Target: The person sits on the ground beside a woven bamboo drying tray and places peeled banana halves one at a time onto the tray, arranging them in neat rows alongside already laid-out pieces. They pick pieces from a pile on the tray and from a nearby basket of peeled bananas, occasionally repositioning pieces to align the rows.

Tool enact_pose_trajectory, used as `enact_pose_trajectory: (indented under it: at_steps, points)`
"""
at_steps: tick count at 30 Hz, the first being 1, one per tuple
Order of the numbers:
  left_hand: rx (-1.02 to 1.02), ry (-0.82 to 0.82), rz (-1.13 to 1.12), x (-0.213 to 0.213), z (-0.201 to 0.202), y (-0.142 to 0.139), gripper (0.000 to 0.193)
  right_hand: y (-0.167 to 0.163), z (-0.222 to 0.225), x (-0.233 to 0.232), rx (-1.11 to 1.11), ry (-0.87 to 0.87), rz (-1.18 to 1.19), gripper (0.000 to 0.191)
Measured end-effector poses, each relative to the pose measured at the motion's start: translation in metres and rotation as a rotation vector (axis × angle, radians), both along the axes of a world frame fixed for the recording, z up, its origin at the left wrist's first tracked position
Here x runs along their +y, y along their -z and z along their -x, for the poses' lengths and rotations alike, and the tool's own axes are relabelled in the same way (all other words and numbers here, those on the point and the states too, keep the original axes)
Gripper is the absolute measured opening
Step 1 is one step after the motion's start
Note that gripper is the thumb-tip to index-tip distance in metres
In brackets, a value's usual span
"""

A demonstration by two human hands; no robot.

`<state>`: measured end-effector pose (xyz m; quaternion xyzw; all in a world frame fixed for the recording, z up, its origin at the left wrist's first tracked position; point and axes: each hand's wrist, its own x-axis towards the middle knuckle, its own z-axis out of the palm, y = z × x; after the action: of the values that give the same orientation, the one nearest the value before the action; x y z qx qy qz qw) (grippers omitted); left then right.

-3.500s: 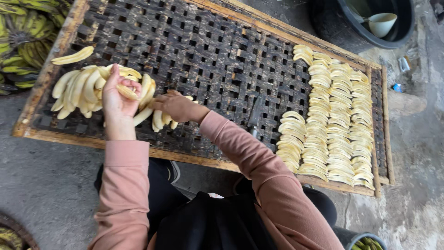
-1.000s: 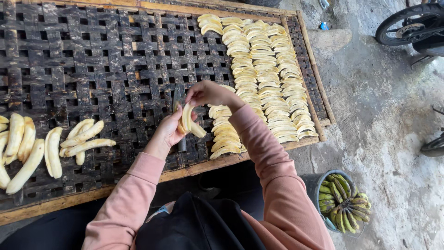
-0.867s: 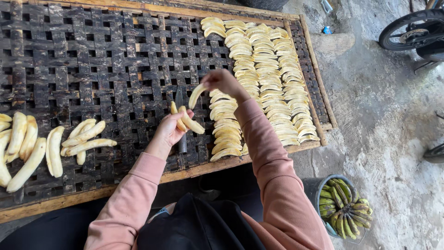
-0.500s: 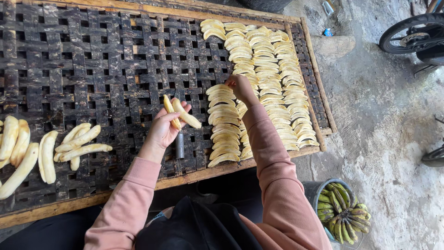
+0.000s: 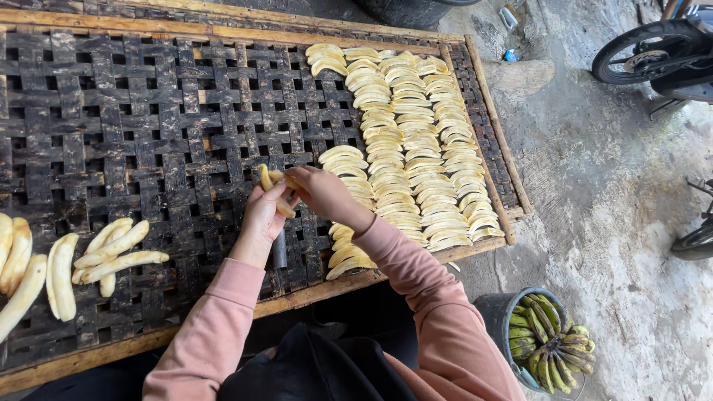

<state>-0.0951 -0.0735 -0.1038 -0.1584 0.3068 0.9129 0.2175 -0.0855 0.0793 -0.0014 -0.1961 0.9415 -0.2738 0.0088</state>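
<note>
Both hands meet over the middle of the rack. The left hand (image 5: 264, 215) is curled closed around a few peeled banana slices (image 5: 269, 180), whose pale yellow tips stick out toward 12 o'clock above the fingers. The right hand (image 5: 323, 194) is at 3 o'clock from the left one, touching it, with its fingers bent and pinching at the same slices; how many slices are in the grip I cannot tell, at least two tips show. These slices are long, flat and slightly curved.

At 3 o'clock from the hands lie the rows of slices (image 5: 412, 141), overlapping like roof tiles in about four columns on the dark woven rack (image 5: 148, 134); they are too many to count exactly. The column nearest to the hands passes under the right wrist.

At 9 o'clock, near the left edge of the picture, lie the peeled bananas (image 5: 111, 252), about nine, loose and partly crossing.

At 5 o'clock, on the ground off the rack, stands one bucket (image 5: 499, 315) with unpeeled green-yellow bananas (image 5: 549, 349).

At 2 o'clock one wheel (image 5: 653, 52) is seen.
</note>
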Motion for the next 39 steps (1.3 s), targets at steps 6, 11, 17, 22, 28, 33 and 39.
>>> enact_pose_trajectory:
  at_steps: [6,11,17,22,28,33,39]
  points:
    - [-0.170,-0.044,-0.170,0.001,0.011,-0.007,0.017,0.015,0.066,0.043,-0.206,-0.015,0.305,0.018]
    - [-0.101,-0.028,-0.140,-0.004,0.010,-0.017,0.018,0.030,0.133,0.094,-0.120,0.006,0.092,0.015]
    - [-0.029,0.041,-0.023,-0.016,0.010,-0.025,0.029,0.040,0.151,0.122,-0.165,-0.045,0.069,0.011]
    - [0.014,0.060,0.062,-0.017,0.015,-0.020,0.040,0.036,0.140,0.117,-0.088,-0.061,0.027,0.019]
    - [0.000,0.066,0.072,-0.011,0.012,-0.011,0.041,0.050,0.115,0.087,0.003,-0.249,-0.176,0.033]
    - [0.008,0.067,0.065,-0.015,0.009,-0.015,0.040,0.067,0.124,0.100,0.006,-0.233,-0.134,0.032]
    - [0.073,0.125,0.139,-0.014,0.009,-0.030,0.042,0.048,0.106,0.097,-0.006,-0.129,0.109,0.038]
